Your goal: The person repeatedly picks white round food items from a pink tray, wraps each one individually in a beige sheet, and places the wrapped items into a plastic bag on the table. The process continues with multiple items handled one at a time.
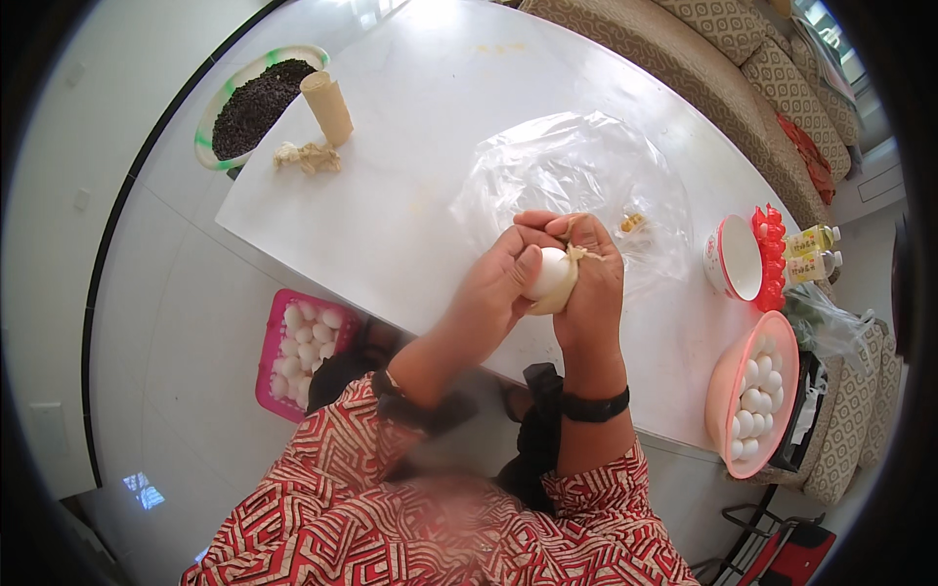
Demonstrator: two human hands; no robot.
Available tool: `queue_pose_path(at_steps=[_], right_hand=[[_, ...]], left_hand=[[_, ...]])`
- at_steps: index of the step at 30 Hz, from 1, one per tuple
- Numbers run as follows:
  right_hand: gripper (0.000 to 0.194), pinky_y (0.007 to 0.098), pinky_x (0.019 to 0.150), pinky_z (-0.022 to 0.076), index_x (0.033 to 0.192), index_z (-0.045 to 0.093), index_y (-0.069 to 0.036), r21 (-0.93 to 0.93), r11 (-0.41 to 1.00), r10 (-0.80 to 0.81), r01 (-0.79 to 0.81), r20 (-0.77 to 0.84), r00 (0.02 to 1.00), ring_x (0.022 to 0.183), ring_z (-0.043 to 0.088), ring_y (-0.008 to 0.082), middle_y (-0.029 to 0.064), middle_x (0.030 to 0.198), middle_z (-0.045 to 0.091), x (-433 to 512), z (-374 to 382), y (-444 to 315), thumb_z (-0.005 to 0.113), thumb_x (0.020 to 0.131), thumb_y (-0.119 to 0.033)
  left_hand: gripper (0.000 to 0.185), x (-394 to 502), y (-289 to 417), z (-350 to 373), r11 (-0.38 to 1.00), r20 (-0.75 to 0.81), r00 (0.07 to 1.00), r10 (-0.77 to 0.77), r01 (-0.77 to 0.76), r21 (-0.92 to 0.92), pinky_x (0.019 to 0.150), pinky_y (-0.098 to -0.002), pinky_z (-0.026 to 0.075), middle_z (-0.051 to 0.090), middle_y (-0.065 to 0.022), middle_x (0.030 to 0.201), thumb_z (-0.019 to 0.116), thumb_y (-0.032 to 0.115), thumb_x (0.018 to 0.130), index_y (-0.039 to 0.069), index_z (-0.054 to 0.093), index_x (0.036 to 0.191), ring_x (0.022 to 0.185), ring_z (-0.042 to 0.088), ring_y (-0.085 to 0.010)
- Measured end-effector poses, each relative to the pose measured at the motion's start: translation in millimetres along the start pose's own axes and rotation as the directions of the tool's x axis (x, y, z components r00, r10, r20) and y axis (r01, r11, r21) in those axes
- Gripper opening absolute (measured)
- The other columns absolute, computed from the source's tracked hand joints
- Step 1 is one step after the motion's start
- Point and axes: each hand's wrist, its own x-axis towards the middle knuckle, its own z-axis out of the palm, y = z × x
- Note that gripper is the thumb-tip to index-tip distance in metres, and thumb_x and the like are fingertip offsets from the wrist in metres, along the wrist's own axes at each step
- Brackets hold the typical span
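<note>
A white egg (549,269) is held up above the white table between both my hands. A thin tan wrap (555,302) covers its lower and right side, and a loose twisted end sticks out at the right. My left hand (502,267) grips the egg from the left, its thumb lying along the shell. From the right, my right hand (595,275) grips the wrap against the egg, with fingers bent over the top. Part of the fingertips is hidden behind the egg. Beyond the hands lies a clear plastic bag (557,161), spread flat, near a small yellowish-brown lump (631,222).
On the white table (396,183) are a tan roll (328,108), a crumpled tan piece (308,156), a bowl (739,258), a red egg tray (769,256) and bottles (812,265). Eggs fill a pink basin (717,395) and a magenta basket (268,359). A basin (205,132) holds dark grains.
</note>
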Motion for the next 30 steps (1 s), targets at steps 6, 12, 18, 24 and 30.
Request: queue_pose_path(at_steps=[6, 12, 18, 24, 30], right_hand=[[0.029, 0.0342, 0.097, 0.0459, 0.098, 0.058, 0.0, -0.044, 0.923, -0.385, 0.383, -0.056, 0.921, 0.108, 0.059, 0.0223, 0.0171, 0.11, 0.065, -1.0, 7.2, 8.7, 0.044, 0.103, -0.025], [0.028, 0.0334, 0.097, 0.0465, 0.101, 0.058, 0.001, -0.356, 0.885, -0.293, 0.301, 0.078, 0.953, 0.105, 0.06, 0.0207, 0.0197, 0.113, 0.066, -1.2, 11.7, 19.1, 0.043, 0.104, -0.021], [0.029, 0.0403, 0.104, 0.0452, 0.115, 0.051, 0.003, -0.116, 0.989, -0.083, 0.094, 0.096, 0.992, 0.12, 0.055, 0.0306, 0.0227, 0.131, 0.055, 7.9, 0.8, 11.7, 0.035, 0.102, -0.018], [0.041, 0.0387, 0.107, 0.0402, 0.132, 0.042, 0.005, -0.382, 0.85, -0.34, 0.363, 0.128, 0.932, 0.127, 0.049, 0.0289, 0.021, 0.137, 0.051, -9.8, 22.2, 21.6, 0.036, 0.104, -0.024], [0.037, 0.0314, 0.094, 0.0457, 0.118, 0.058, 0.003, -0.629, 0.683, -0.423, 0.37, 0.073, 0.903, 0.107, 0.059, 0.0207, 0.0134, 0.119, 0.063, -12.8, 19.2, 17.5, 0.041, 0.103, -0.026]], left_hand=[[0.034, 4.5, -6.0, -2.0, 0.986, -0.126, 0.986, 0.107, -0.089, 0.141, 0.076, -0.0262, 0.047, 0.054, -0.0028, 0.102, 0.035, 0.037, 0.106, 0.009, 0.051, 0.117, 0.093, 0.053, -0.0103], [0.029, 12.3, -22.4, -3.4, 0.965, -0.108, 0.962, 0.25, -0.239, 0.104, 0.081, -0.0269, 0.046, 0.053, -0.0035, 0.098, 0.04, 0.033, 0.105, 0.008, 0.051, 0.112, 0.092, 0.051, -0.0102], [0.033, 10.0, -23.0, -3.0, 0.941, -0.049, 0.94, 0.337, -0.335, 0.05, 0.087, -0.0247, 0.042, 0.048, -0.0031, 0.1, 0.038, 0.039, 0.106, 0.008, 0.043, 0.113, 0.095, 0.046, -0.0073], [0.04, 22.3, -20.3, -3.0, 0.974, -0.167, 0.972, 0.162, -0.185, -0.132, 0.079, -0.0268, 0.047, 0.052, -0.0078, 0.099, 0.038, 0.044, 0.104, 0.005, 0.044, 0.108, 0.09, 0.051, -0.0102], [0.042, 36.4, -25.9, -1.3, 0.95, -0.2, 0.936, 0.291, -0.307, -0.057, 0.08, -0.0295, 0.048, 0.06, -0.0075, 0.089, 0.04, 0.042, 0.104, 0.002, 0.052, 0.097, 0.085, 0.057, -0.0137]])
